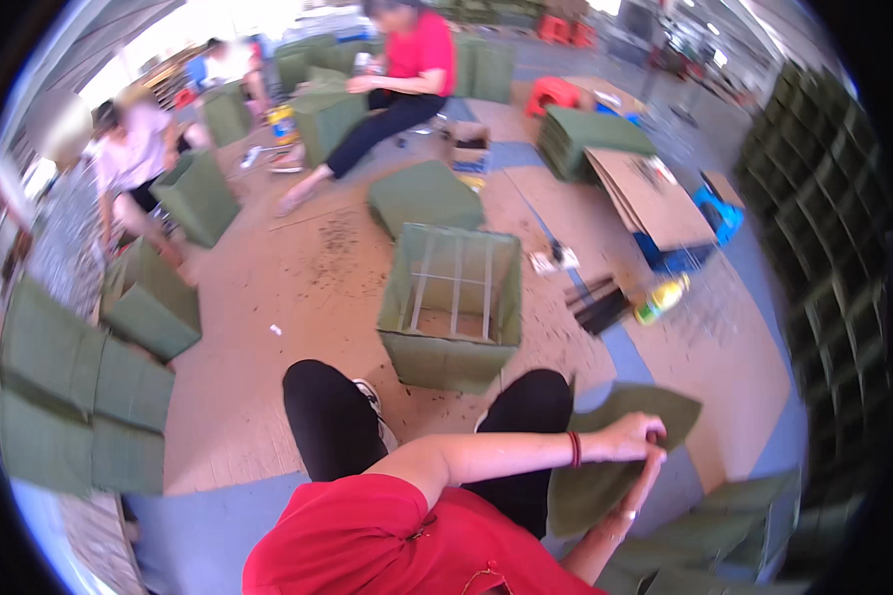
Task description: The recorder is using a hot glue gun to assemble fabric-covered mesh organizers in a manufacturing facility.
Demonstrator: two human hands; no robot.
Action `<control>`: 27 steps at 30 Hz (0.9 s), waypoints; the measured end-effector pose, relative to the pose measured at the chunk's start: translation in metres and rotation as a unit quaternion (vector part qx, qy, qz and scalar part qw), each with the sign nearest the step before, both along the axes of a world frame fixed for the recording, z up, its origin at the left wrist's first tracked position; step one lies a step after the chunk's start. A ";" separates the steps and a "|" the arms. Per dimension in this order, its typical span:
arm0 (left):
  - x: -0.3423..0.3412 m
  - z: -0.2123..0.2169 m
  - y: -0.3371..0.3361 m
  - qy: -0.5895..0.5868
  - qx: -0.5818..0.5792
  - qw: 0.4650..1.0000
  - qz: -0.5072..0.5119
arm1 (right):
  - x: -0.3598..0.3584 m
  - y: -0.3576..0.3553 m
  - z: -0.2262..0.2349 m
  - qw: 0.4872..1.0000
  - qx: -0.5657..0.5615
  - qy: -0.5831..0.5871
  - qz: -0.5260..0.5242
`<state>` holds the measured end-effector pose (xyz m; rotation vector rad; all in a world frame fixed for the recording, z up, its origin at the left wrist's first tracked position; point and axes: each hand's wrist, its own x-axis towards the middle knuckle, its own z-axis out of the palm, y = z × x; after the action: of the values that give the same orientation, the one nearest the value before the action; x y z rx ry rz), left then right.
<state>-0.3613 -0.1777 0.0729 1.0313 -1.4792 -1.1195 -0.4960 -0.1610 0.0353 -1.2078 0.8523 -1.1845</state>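
Green sheet (595, 488) is best kept flat and supported; left hand (622, 438) and right hand (645, 483) are seen together over it, but a grip cannot be confirmed.

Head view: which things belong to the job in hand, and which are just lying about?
Likely in the job:
- dark green, sheet-like panel at the left hand and right hand
- open-topped green box with pale inner bars

Apparently just lying about:
- yellow-and-green plastic bottle
- small white scrap
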 end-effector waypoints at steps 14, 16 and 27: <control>0.017 -0.019 -0.011 0.190 0.156 0.969 -0.037 | 0.030 -0.019 -0.018 0.945 0.191 -0.265 0.015; 0.015 -0.019 -0.009 0.199 0.155 0.967 -0.030 | 0.031 -0.017 -0.017 0.940 0.199 -0.278 0.011; 0.005 0.008 0.004 -0.135 -0.121 0.983 0.025 | 0.014 -0.041 -0.001 0.943 0.180 -0.274 -0.052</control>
<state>-0.3563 -0.1739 0.0810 1.0715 -1.7451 -0.7608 -0.4815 -0.2018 0.0346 -0.4983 0.6698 -1.2936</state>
